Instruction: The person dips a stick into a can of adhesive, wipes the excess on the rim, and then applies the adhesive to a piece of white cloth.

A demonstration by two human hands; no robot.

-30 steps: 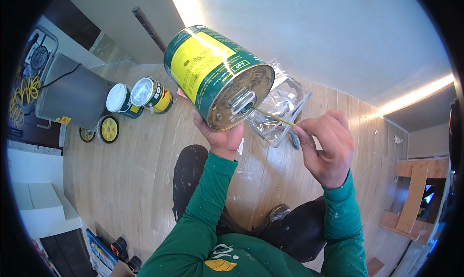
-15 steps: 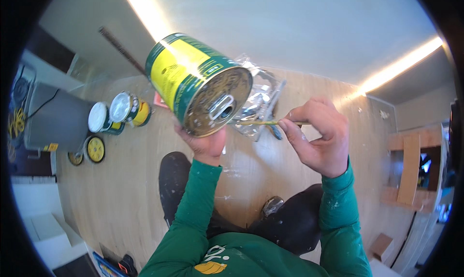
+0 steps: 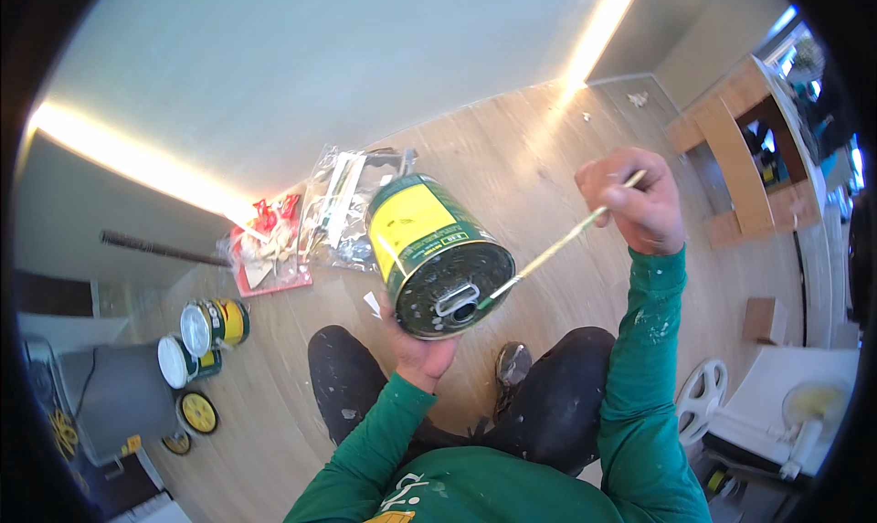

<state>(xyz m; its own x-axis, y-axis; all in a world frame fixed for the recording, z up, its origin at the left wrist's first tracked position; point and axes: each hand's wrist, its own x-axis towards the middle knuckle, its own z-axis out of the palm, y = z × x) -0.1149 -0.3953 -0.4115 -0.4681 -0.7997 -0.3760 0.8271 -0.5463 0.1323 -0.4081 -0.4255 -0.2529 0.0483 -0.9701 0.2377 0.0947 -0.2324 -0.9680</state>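
A green metal can (image 3: pixel 429 217) with a yellow label panel tilts in the left hand (image 3: pixel 426 351), its dark, smeared end — wire handle (image 3: pixel 457 296), small round opening (image 3: pixel 465 312) — facing the wearer. A thin yellowish stick (image 3: pixel 557 247) slants from the right hand (image 3: pixel 637 197), green tip at the opening.

A green long-sleeved top (image 3: pixel 498 482), white and yellow print (image 3: pixel 399 499) on its chest and pale smears (image 3: pixel 656 326) on its right sleeve (image 3: pixel 647 386), is worn with dark trousers (image 3: pixel 352 372) flecked with pale spots (image 3: pixel 348 414) and a dark, grey-toed shoe (image 3: pixel 513 362).
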